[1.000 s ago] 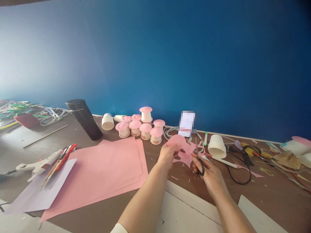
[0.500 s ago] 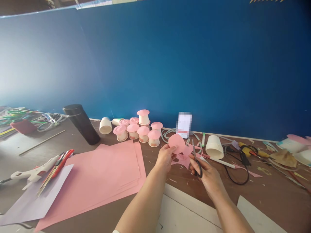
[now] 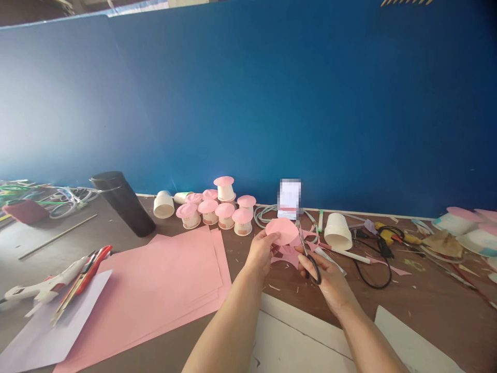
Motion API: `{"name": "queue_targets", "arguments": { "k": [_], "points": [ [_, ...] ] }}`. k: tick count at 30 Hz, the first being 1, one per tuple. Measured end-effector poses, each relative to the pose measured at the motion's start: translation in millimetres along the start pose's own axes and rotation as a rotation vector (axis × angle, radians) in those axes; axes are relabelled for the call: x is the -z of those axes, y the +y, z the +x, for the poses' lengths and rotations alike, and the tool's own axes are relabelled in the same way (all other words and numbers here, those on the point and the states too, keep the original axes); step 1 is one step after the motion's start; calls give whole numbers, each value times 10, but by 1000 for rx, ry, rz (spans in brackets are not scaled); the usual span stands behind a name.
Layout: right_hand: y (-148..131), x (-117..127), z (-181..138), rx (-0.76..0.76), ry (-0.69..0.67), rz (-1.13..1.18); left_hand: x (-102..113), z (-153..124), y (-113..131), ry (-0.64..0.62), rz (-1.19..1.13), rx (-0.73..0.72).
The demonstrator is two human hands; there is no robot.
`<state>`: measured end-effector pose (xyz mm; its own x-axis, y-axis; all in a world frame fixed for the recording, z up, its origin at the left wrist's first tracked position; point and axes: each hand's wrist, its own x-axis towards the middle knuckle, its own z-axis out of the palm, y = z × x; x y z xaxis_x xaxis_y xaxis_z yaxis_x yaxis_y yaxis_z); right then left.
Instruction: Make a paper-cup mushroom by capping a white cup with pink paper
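My left hand (image 3: 262, 251) is closed on a round pink paper disc (image 3: 282, 231), pinching its lower left edge between thumb and fingers. A pair of scissors (image 3: 312, 267) with black handles is in my right hand (image 3: 324, 277), the fingers through and around the loops. Its blades point up and away, at the right edge of the disc. Below both hands lie pink paper scraps (image 3: 286, 257) with curved cut edges. Several paper cups with pink paper tops (image 3: 225, 213) stand grouped to the left of my hands.
Pink paper sheets (image 3: 166, 280) lie at left, beside a utility knife (image 3: 83, 280), glue gun (image 3: 48, 282) and black tumbler (image 3: 124, 204). Stacked paper cups (image 3: 338, 230), a black cable (image 3: 373, 285) and scraps lie right. A phone (image 3: 289, 199) leans against the blue partition (image 3: 248, 103).
The pink disc has tilted flatter and dropped slightly in my left hand. The scissors have come closer to its right edge. The whole view has shifted a little.
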<state>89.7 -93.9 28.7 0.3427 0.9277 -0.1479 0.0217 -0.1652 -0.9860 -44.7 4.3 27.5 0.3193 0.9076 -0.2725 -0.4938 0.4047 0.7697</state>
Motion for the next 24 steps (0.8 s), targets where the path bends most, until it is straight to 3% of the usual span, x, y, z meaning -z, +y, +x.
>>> {"name": "queue_targets", "arguments": {
  "k": [24],
  "points": [
    [-10,-23,-1,14,75,-77,60,50,-106,-56,147,-43]
  ]
}}
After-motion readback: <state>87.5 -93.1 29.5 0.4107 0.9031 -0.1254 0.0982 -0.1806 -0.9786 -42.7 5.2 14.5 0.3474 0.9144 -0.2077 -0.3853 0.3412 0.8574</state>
